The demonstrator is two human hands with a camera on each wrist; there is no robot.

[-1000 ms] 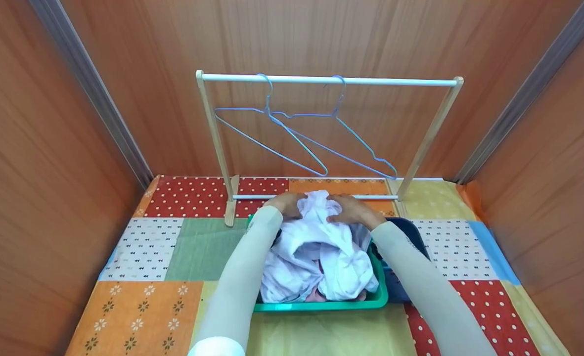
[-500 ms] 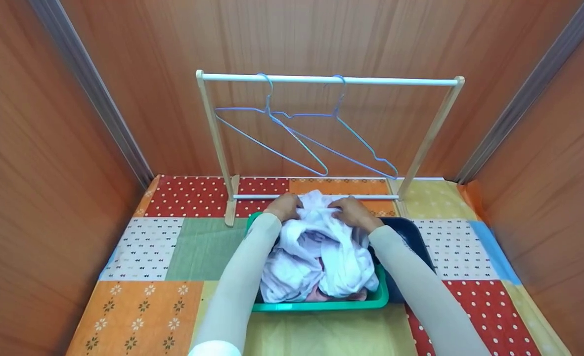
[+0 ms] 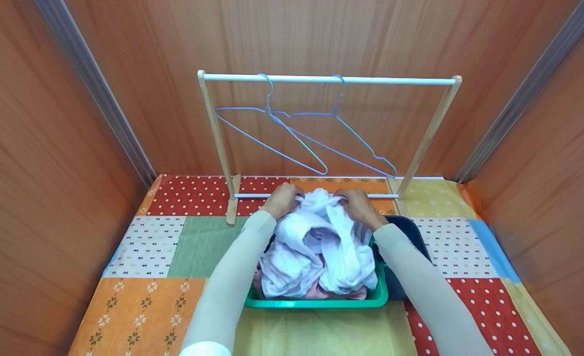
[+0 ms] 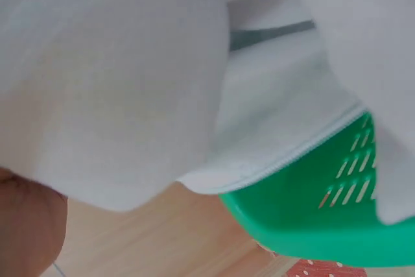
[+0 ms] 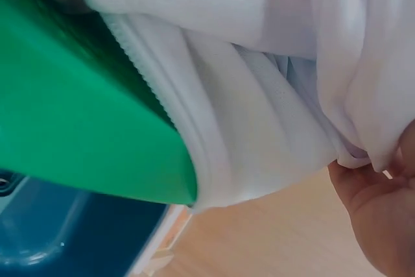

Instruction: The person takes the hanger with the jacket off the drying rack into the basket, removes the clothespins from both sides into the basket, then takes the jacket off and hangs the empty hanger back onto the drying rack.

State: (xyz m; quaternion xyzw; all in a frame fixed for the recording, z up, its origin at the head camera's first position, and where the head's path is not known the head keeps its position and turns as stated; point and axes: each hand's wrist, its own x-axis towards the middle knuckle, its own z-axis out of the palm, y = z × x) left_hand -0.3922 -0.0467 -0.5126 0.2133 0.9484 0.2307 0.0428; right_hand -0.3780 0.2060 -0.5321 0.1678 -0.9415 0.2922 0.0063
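A crumpled white garment (image 3: 306,232) lies heaped over the green basket (image 3: 316,303), its exact kind hidden by the folds. My left hand (image 3: 281,200) grips its far edge from the left. From the right, my right hand (image 3: 359,205) pinches the same far edge, as the right wrist view also shows, with fingers (image 5: 363,183) at the cloth. The white cloth (image 4: 130,82) fills most of the left wrist view, over the slotted basket wall (image 4: 311,218). Pinkish cloth (image 3: 321,292) peeks out under the garment at the basket's near side.
Behind the basket stands a rack with a white top rail (image 3: 301,78) and wooden legs. Two bluish wire hangers (image 3: 292,157) hang from it. A dark blue tub (image 3: 405,230) sits right of the basket. Patchwork cloth (image 3: 143,316) covers the table; wood panels enclose three sides.
My hands have spread slightly apart, the left one moving a little left and away from me. The held edge of the white garment is pulled wider between them.
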